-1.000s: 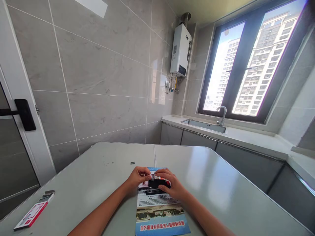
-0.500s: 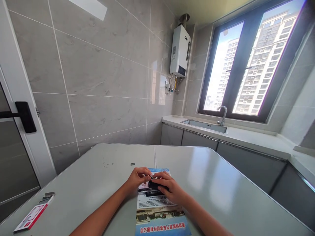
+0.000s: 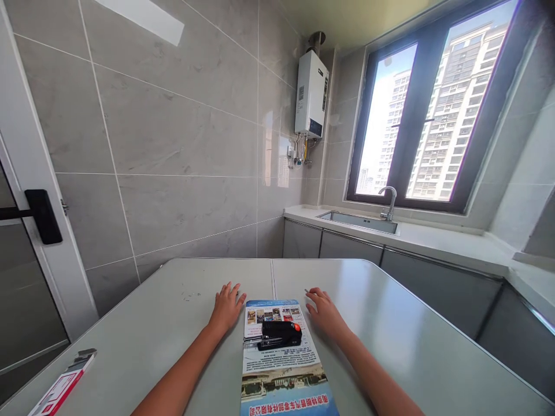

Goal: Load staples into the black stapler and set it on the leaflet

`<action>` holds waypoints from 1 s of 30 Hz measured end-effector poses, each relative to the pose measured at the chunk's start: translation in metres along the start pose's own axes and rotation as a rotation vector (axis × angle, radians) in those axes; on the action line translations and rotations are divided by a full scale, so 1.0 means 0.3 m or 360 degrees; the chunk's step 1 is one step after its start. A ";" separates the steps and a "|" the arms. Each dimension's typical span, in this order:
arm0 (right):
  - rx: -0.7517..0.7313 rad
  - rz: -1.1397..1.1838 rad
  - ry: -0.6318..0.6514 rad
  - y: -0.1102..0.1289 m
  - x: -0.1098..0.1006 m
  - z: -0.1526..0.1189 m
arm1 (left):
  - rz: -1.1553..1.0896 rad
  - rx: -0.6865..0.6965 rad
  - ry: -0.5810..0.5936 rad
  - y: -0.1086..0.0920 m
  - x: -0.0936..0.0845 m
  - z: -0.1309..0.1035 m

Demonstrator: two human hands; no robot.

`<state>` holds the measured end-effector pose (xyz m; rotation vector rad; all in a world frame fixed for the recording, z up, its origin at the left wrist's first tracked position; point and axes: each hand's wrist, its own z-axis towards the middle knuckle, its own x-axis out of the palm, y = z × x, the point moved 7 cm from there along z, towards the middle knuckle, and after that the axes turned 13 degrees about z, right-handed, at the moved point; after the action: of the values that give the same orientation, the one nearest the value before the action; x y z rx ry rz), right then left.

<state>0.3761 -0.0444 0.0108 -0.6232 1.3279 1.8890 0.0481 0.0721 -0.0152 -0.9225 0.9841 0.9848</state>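
Both hands lie flat and spread on the grey table (image 3: pixel 390 335), holding nothing. We see the left hand (image 3: pixel 226 306) palm down just left of the leaflet (image 3: pixel 281 364), fingers splayed, its thumb near the leaflet's top left corner. The right hand (image 3: pixel 324 309) rests just right of the leaflet's top edge, fingers open; whether it touches the paper we cannot tell from this angle. The black stapler (image 3: pixel 277 334) with an orange end lies across the leaflet's upper part, between the two hands and apart from both. A red and white box (image 3: pixel 60 388) sits well off at the table's left edge. Sink (image 3: pixel 359 221) under the window behind.
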 end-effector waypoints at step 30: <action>0.0091 -0.0217 0.0125 -0.063 0.102 0.037 | -0.0944 0.0245 -0.0178 -0.081 -0.069 -0.022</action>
<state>0.3726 -0.0216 -0.0188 -0.7461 1.3494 1.7270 0.0646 0.0543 0.0065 -0.9414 0.6228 0.4463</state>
